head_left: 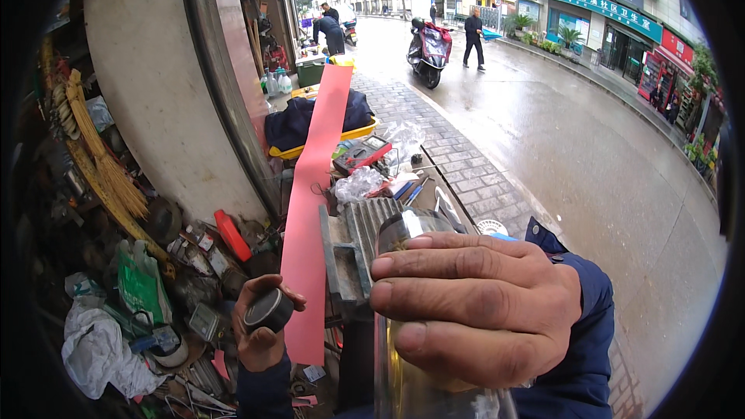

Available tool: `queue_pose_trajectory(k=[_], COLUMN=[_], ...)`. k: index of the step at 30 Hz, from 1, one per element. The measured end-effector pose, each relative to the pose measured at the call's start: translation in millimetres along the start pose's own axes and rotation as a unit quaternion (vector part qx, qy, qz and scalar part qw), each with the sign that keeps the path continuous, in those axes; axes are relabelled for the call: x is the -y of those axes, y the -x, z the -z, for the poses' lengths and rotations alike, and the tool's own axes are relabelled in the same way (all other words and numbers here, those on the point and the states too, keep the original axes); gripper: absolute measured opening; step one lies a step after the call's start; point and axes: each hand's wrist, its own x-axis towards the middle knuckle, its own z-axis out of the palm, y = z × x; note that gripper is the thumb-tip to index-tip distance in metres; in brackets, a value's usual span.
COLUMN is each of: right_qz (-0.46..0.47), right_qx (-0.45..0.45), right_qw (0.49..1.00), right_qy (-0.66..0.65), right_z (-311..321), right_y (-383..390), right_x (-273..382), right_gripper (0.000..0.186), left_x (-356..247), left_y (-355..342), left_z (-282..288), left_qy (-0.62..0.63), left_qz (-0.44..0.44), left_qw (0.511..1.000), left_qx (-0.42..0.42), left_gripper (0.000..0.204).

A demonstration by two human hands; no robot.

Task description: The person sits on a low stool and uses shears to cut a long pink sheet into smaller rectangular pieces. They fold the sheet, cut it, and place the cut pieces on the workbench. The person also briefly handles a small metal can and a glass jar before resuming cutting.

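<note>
Apparently cap [268,310] in left hand [261,348]; clear bottle [405,384] in right hand [481,306].

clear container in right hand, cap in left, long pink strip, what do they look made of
The clear container looks like glossy glass or hard plastic: it is see-through, with bright reflections. The cap seems plastic or coated metal, dark with a soft sheen. The pink strip looks like matt paper, card or thin plastic: a thin sheet, bent partway, with little shine.
</note>
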Motion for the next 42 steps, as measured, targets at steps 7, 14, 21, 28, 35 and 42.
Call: queue_pose_trajectory(k=[7, 14, 21, 28, 35, 42], right_qz=[0.011, 0.051, 0.014, 0.015, 0.067, -0.111], right_qx=[0.022, 0.004, 0.001, -0.009, 0.006, 0.185], right_qw=[0.999, 0.998, 0.999, 0.999, 0.998, 0.936], right_qy=[0.021, 0.030, 0.034, 0.031, 0.009, -0.277], right_z=[5.4, 6.4, 5.7, 6.2, 3.3, -18.4], right_y=[-8.1, -14.0, -12.6, -11.4, -1.5, 34.1], right_x=[5.0, 3.0, 9.4, 7.7, -9.8, -19.8], right_gripper=[0.026, 0.023, 0.022, 0.021, 0.023, 0.076], left_x=[-0.3, -1.7, -0.1, 0.9, -0.9, -3.4], left_y=[-1.3, -0.1, -0.4, -2.1, -4.0, -1.5], left_z=[0.1, 1.2, 2.6, 3.1, -0.4, -4.1], left_qy=[0.010, 0.014, 0.025, 0.010, -0.017, -0.029], left_qz=[-0.016, -0.017, -0.016, -0.023, -0.032, -0.056], left_qw=[0.999, 0.999, 0.999, 0.999, 0.998, 0.996], left_qx=[-0.033, -0.035, -0.027, -0.027, -0.050, -0.065], left_gripper=[0.095, 0.095, 0.095, 0.093, 0.100, 0.101])
